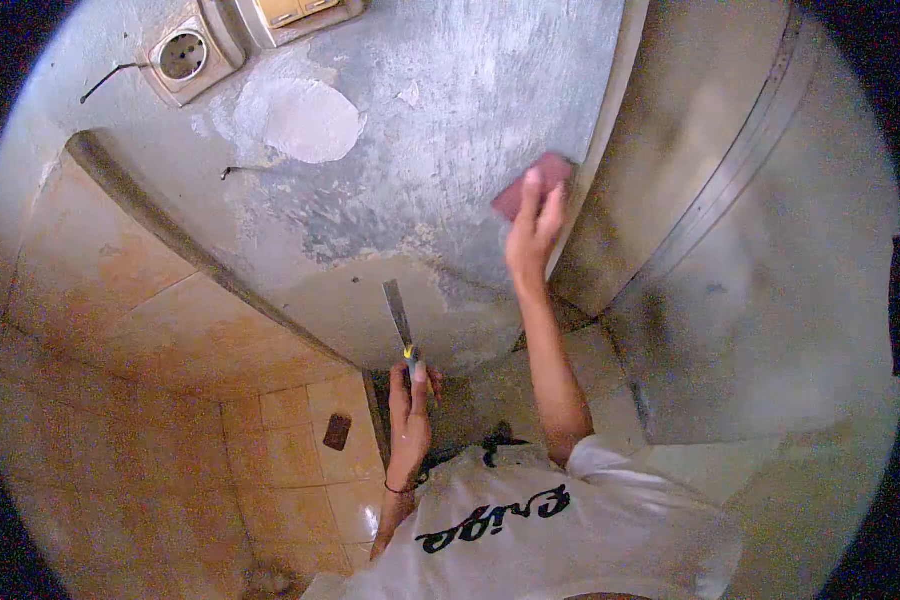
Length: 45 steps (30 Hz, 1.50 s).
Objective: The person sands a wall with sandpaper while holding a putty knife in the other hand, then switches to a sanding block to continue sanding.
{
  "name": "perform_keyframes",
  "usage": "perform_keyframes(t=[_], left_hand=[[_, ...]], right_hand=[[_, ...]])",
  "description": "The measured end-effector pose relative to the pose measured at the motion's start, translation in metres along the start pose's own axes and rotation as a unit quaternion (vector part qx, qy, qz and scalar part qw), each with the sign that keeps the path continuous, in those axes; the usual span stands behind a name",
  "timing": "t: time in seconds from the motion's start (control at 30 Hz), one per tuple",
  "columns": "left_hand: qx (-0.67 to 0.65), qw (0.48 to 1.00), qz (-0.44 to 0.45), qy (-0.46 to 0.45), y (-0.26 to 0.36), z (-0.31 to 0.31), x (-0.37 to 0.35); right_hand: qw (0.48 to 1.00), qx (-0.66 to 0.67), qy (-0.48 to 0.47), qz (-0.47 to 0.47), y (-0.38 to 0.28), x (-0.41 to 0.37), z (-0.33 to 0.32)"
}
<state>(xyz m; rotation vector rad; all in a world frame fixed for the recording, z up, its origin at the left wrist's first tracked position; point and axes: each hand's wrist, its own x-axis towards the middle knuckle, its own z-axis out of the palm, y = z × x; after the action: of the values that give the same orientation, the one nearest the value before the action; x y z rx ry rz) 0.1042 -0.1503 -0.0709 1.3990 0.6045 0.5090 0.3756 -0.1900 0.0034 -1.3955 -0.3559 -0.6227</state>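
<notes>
My right hand point(537, 235) is closed on a folded piece of reddish sandpaper point(515, 198) and presses it to the wall point(440, 120) near its right edge. My left hand point(410, 415) is wrapped around the handle of a putty knife point(398, 312). The knife's narrow metal blade points up, in front of the lower part of the wall. Grey, rough and patchy paint covers the wall, with a smooth pale filler patch point(315, 120) at the upper left of it.
A wall socket point(182, 55) and a yellowish switch point(290, 10) sit at the top left, with a wire sticking out. Tiles point(290, 440) with a raised border line the left side. A small dark brown block point(337, 432) lies there. A grey door-like panel point(760, 330) stands right.
</notes>
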Motion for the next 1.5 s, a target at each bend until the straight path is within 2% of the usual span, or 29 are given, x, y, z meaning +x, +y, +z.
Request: perform_keyframes(t=[0.03, 0.1, 0.17, 0.2, 0.23, 0.3, 0.33, 0.43, 0.47, 0.5, 0.57, 0.63, 0.7, 0.77, 0.83, 0.9, 0.97, 1.0, 1.03, 1.1, 1.17, 1.23, 1.27, 1.37, 1.43, 1.5], left_hand=[[-0.019, 1.0, 0.0, 0.0, -0.001, -0.002, 0.001], [-0.01, 1.0, -0.005, -0.004, 0.008, -0.008, -0.002], [-0.004, 1.0, -0.016, 0.001, 0.013, -0.013, -0.004], [-0.022, 1.0, -0.017, 0.003, 0.013, -0.017, -0.006], [-0.04, 0.999, -0.018, 0.003, 0.012, -0.021, -0.006], [-0.028, 0.999, -0.031, 0.009, 0.007, -0.028, -0.004], [-0.016, 0.999, -0.042, 0.015, 0.007, -0.031, -0.002], [-0.011, 1.0, -0.022, -0.014, 0.013, -0.039, 0.002], [-0.012, 1.0, -0.021, -0.017, 0.012, -0.043, 0.006], [-0.013, 1.0, -0.015, -0.023, 0.011, -0.045, 0.008], [-0.018, 0.999, -0.014, -0.027, 0.014, -0.048, 0.008], [0.053, 0.998, -0.016, -0.039, 0.025, -0.051, 0.009], [0.051, 0.997, -0.012, -0.051, 0.023, -0.054, 0.011], [0.049, 0.997, -0.005, -0.062, 0.025, -0.049, 0.012], [0.081, 0.995, -0.006, -0.053, 0.037, -0.044, 0.009], [0.07, 0.996, -0.001, -0.047, 0.034, -0.04, 0.009], [0.061, 0.997, 0.003, -0.038, 0.034, -0.038, 0.008], [0.049, 0.998, -0.016, -0.039, 0.037, -0.036, 0.005], [0.036, 0.998, -0.037, -0.041, 0.038, -0.034, 0.003], [0.014, 0.998, -0.052, -0.035, 0.028, -0.029, 0.006], [-0.011, 0.997, -0.064, -0.031, 0.023, -0.022, 0.007], [0.042, 0.998, -0.015, -0.034, 0.022, -0.017, 0.007], [0.043, 0.999, -0.014, -0.031, 0.024, -0.012, 0.007], [0.009, 1.0, -0.019, -0.006, 0.024, 0.0, 0.003], [-0.019, 1.0, -0.01, 0.011, 0.013, 0.006, 0.005], [-0.018, 0.999, -0.017, 0.03, 0.017, 0.017, 0.005]], right_hand=[[0.998, -0.013, -0.048, -0.023, -0.003, -0.009, 0.001], [0.999, 0.026, -0.031, -0.017, 0.007, -0.017, 0.002], [0.985, 0.074, 0.063, 0.142, 0.013, -0.009, -0.01], [0.979, 0.105, 0.061, 0.162, 0.02, 0.0, -0.014], [0.979, 0.105, 0.059, 0.163, 0.011, 0.007, -0.007], [0.987, 0.076, 0.128, 0.058, -0.004, 0.02, 0.0], [0.987, 0.075, 0.129, 0.057, -0.006, 0.016, 0.002], [0.999, 0.03, 0.046, -0.002, -0.002, -0.005, 0.009], [0.999, 0.014, 0.036, 0.019, 0.031, -0.008, 0.004], [0.999, 0.014, 0.036, 0.018, 0.033, -0.003, 0.002], [0.98, 0.114, 0.113, 0.121, 0.038, 0.002, -0.001], [0.979, 0.103, 0.147, 0.099, 0.012, 0.006, 0.01], [0.993, 0.016, 0.099, 0.061, 0.002, 0.006, 0.013], [0.996, 0.017, 0.063, 0.06, -0.013, -0.012, 0.013], [0.996, 0.011, -0.047, 0.072, 0.013, -0.032, 0.008], [0.997, 0.037, -0.021, 0.068, 0.03, -0.038, 0.002], [0.979, 0.05, 0.072, 0.184, 0.039, -0.038, -0.004], [0.98, 0.062, 0.113, 0.155, 0.061, -0.032, -0.002], [0.979, 0.06, 0.111, 0.159, 0.047, -0.028, 0.0], [0.989, 0.05, 0.031, 0.135, 0.021, -0.021, -0.005], [0.992, 0.056, 0.021, 0.113, 0.024, -0.031, -0.002], [0.998, 0.019, 0.029, 0.048, 0.035, -0.04, 0.001], [0.994, 0.048, 0.055, 0.086, 0.05, -0.041, -0.002], [0.987, 0.077, 0.07, 0.119, 0.058, -0.023, -0.014], [0.986, 0.105, 0.059, 0.116, 0.042, -0.02, -0.011], [0.995, 0.028, 0.02, 0.096, 0.038, -0.025, -0.007]])
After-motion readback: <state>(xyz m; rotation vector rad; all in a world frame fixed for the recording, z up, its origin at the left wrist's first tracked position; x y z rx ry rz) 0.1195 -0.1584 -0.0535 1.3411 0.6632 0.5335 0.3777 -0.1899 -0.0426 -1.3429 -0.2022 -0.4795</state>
